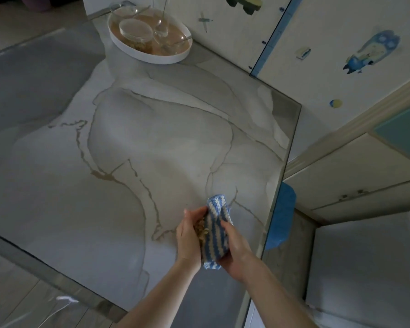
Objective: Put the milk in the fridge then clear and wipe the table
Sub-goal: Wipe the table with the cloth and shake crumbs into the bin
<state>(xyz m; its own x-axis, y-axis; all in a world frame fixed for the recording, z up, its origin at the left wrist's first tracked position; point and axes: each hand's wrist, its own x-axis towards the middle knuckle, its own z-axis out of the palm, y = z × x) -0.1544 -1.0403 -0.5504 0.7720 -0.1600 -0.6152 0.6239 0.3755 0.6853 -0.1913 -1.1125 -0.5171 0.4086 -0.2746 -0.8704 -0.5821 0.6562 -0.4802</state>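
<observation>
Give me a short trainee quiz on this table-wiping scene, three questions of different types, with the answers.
1. Which grips the striped cloth, the left hand or the right hand?
2. True or false: tan crumbs sit between the left hand and the cloth.
3. The white tray of glass dishes stands: A) at the table's far end; B) beside the hands; C) on the floor.
Key: 1 right hand; 2 true; 3 A.
</observation>
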